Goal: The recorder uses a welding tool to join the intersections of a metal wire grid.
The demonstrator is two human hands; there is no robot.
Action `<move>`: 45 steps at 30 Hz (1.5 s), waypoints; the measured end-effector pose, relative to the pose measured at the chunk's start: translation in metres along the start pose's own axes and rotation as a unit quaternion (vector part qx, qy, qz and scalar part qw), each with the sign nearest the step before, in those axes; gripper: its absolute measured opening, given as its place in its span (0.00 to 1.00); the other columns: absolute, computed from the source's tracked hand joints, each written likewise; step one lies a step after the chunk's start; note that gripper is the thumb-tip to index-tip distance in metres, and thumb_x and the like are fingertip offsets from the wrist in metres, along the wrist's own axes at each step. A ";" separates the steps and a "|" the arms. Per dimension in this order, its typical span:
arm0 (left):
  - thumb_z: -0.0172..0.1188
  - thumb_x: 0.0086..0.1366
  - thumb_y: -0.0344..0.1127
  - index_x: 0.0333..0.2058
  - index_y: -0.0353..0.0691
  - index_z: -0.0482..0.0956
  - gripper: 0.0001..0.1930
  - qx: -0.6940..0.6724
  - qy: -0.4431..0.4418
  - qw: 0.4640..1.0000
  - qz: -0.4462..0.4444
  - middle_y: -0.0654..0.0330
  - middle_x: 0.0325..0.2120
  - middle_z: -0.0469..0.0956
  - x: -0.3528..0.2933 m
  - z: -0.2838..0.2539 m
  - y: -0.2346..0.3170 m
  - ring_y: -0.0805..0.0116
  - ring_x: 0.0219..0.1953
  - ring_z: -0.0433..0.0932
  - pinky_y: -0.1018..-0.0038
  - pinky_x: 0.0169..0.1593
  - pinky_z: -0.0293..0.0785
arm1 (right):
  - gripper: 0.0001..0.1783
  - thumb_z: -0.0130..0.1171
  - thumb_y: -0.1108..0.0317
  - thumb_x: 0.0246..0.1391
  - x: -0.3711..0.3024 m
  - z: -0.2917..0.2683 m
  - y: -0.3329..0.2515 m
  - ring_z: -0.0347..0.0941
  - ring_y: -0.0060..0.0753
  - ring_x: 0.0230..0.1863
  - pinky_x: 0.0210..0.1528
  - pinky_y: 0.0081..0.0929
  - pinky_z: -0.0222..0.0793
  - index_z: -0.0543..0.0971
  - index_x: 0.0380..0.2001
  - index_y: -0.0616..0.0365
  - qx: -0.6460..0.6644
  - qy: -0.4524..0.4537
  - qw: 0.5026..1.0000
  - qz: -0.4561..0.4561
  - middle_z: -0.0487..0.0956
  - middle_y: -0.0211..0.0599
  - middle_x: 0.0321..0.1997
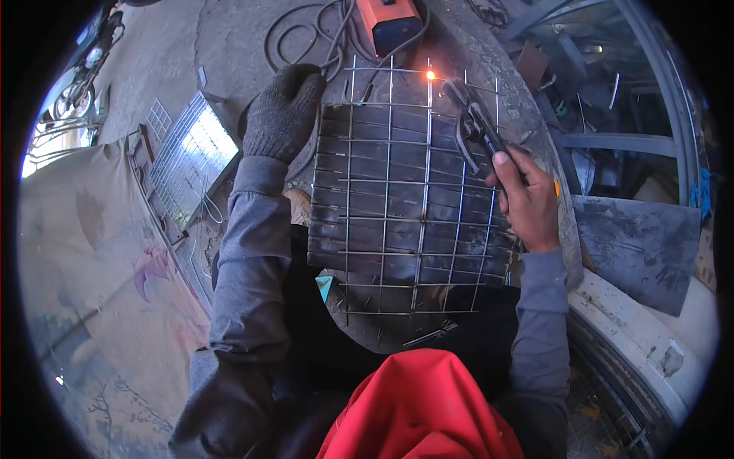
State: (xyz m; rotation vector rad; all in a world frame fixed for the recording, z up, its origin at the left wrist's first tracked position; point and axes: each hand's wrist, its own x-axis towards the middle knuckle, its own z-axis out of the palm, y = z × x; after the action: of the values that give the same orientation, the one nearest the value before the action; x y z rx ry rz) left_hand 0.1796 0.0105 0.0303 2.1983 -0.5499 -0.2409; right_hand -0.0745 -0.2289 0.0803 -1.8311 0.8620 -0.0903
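My right hand [527, 195], bare, is closed round the handle of a black welding electrode holder [478, 126]. Its jaws reach the far right part of a wire grid [388, 182], made of thin crossed metal rods. A bright orange weld spot [430, 75] glows on a crossing near the grid's far edge, with faint smoke beside it. Under the grid lies a dark, scorched slatted board [371, 199]. My left hand [283, 111], in a grey knitted glove, is curled beyond the board's far left corner. A dark curved edge shows beside it, but what it grips is hidden.
An orange and black welding machine [390, 23] stands on the floor beyond the grid, with coiled cable [306, 34] beside it. To the left are a wire rack [195, 161] and a stained sheet [99, 252]. A metal frame [623, 143] and a grey plate [638, 249] are at right.
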 end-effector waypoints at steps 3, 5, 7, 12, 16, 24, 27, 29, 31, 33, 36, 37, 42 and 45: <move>0.61 0.72 0.46 0.52 0.40 0.83 0.18 0.005 -0.005 1.000 -0.003 0.56 0.45 0.86 -0.003 0.003 0.008 0.66 0.46 0.83 0.68 0.53 0.76 | 0.24 0.60 0.51 0.69 -0.005 -0.003 0.004 0.68 0.13 0.22 0.24 0.19 0.63 0.83 0.54 0.61 -0.020 -0.008 1.000 -0.001 0.80 0.27 0.27; 0.61 0.72 0.46 0.52 0.40 0.83 0.18 0.005 0.002 1.000 0.001 0.55 0.46 0.86 -0.004 0.002 0.011 0.65 0.48 0.84 0.67 0.54 0.76 | 0.24 0.60 0.51 0.68 -0.007 -0.002 0.003 0.68 0.13 0.22 0.24 0.20 0.64 0.83 0.55 0.60 -0.016 -0.013 1.000 0.004 0.81 0.27 0.27; 0.61 0.72 0.46 0.52 0.40 0.84 0.18 0.002 -0.002 1.000 -0.006 0.55 0.46 0.86 -0.005 0.001 0.016 0.64 0.48 0.84 0.67 0.54 0.76 | 0.24 0.61 0.51 0.68 -0.008 -0.001 0.001 0.67 0.13 0.22 0.24 0.20 0.64 0.83 0.55 0.59 -0.018 -0.016 1.000 0.010 0.81 0.27 0.27; 0.62 0.71 0.46 0.52 0.40 0.84 0.19 -0.001 -0.002 1.000 -0.023 0.55 0.45 0.86 -0.006 0.001 0.016 0.63 0.49 0.84 0.67 0.55 0.77 | 0.24 0.61 0.51 0.67 -0.008 0.000 0.001 0.67 0.13 0.21 0.24 0.20 0.64 0.83 0.55 0.58 -0.023 -0.020 0.999 0.020 0.80 0.26 0.27; 0.63 0.70 0.47 0.51 0.39 0.84 0.19 -0.009 0.003 1.000 -0.013 0.55 0.45 0.86 -0.005 0.000 0.013 0.63 0.49 0.84 0.67 0.55 0.77 | 0.24 0.61 0.50 0.68 -0.009 -0.001 0.000 0.67 0.13 0.21 0.24 0.20 0.64 0.83 0.56 0.58 -0.031 -0.021 0.999 0.015 0.80 0.26 0.25; 0.63 0.70 0.47 0.52 0.39 0.83 0.19 -0.006 -0.001 1.000 -0.011 0.53 0.45 0.86 -0.006 0.000 0.012 0.63 0.48 0.84 0.66 0.54 0.77 | 0.25 0.61 0.50 0.67 -0.010 0.000 0.004 0.67 0.13 0.20 0.24 0.20 0.64 0.83 0.57 0.55 -0.035 -0.028 0.999 0.019 0.81 0.28 0.25; 0.60 0.72 0.47 0.52 0.40 0.83 0.19 0.076 0.013 0.996 -0.049 0.51 0.47 0.85 -0.007 0.006 0.017 0.55 0.49 0.84 0.63 0.55 0.77 | 0.24 0.59 0.51 0.67 -0.009 -0.003 0.003 0.68 0.15 0.19 0.25 0.22 0.66 0.83 0.58 0.53 -0.051 -0.031 0.998 0.025 0.85 0.31 0.28; 0.60 0.71 0.47 0.52 0.40 0.83 0.19 0.081 0.024 0.996 0.007 0.51 0.47 0.84 -0.005 0.002 0.001 0.54 0.49 0.83 0.62 0.55 0.77 | 0.24 0.59 0.51 0.67 -0.009 0.001 -0.001 0.69 0.15 0.20 0.26 0.22 0.67 0.83 0.58 0.53 -0.052 -0.037 0.998 0.026 0.86 0.31 0.29; 0.61 0.70 0.49 0.51 0.41 0.83 0.20 0.049 0.009 0.999 -0.006 0.50 0.46 0.84 -0.007 0.006 0.006 0.52 0.49 0.83 0.61 0.54 0.77 | 0.23 0.59 0.53 0.67 -0.010 0.001 0.000 0.72 0.18 0.22 0.26 0.23 0.69 0.83 0.58 0.55 -0.055 -0.029 0.998 0.017 0.86 0.32 0.31; 0.61 0.69 0.49 0.52 0.41 0.83 0.21 -0.033 0.005 0.996 0.084 0.50 0.46 0.85 0.009 0.001 -0.043 0.53 0.48 0.83 0.61 0.53 0.77 | 0.23 0.59 0.53 0.68 -0.012 -0.003 -0.014 0.71 0.16 0.22 0.26 0.22 0.68 0.83 0.57 0.56 -0.034 -0.029 0.999 0.004 0.84 0.31 0.30; 0.63 0.69 0.48 0.52 0.41 0.84 0.20 -0.023 -0.008 1.000 -0.012 0.54 0.46 0.86 -0.008 0.004 0.014 0.63 0.48 0.84 0.65 0.54 0.77 | 0.24 0.59 0.50 0.70 -0.010 -0.001 0.001 0.67 0.12 0.21 0.23 0.18 0.64 0.83 0.56 0.59 0.007 -0.022 1.000 0.019 0.79 0.26 0.27; 0.63 0.70 0.48 0.52 0.40 0.84 0.20 -0.021 -0.005 1.000 -0.009 0.54 0.46 0.86 -0.007 0.003 0.012 0.62 0.48 0.84 0.65 0.54 0.77 | 0.25 0.59 0.50 0.69 -0.010 -0.002 0.000 0.67 0.12 0.21 0.23 0.18 0.64 0.82 0.57 0.59 0.005 -0.023 1.000 0.015 0.79 0.26 0.27; 0.62 0.70 0.48 0.52 0.39 0.84 0.20 0.002 -0.006 1.000 -0.005 0.54 0.47 0.86 -0.006 -0.001 0.012 0.61 0.49 0.84 0.65 0.55 0.76 | 0.25 0.60 0.50 0.69 -0.010 -0.001 -0.001 0.66 0.12 0.20 0.23 0.18 0.63 0.82 0.58 0.58 -0.005 -0.022 1.000 0.016 0.79 0.26 0.26; 0.63 0.71 0.48 0.52 0.39 0.83 0.20 -0.003 -0.006 1.000 -0.012 0.54 0.47 0.86 -0.006 -0.001 0.010 0.61 0.51 0.84 0.65 0.56 0.76 | 0.25 0.60 0.50 0.69 -0.010 0.000 0.001 0.66 0.12 0.20 0.23 0.19 0.63 0.83 0.57 0.58 -0.020 -0.028 0.999 0.013 0.79 0.26 0.26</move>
State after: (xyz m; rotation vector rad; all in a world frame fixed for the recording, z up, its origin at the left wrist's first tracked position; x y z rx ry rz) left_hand 0.1718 0.0081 0.0384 2.2009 -0.5285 -0.2671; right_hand -0.0824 -0.2238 0.0826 -1.8508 0.8542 -0.0057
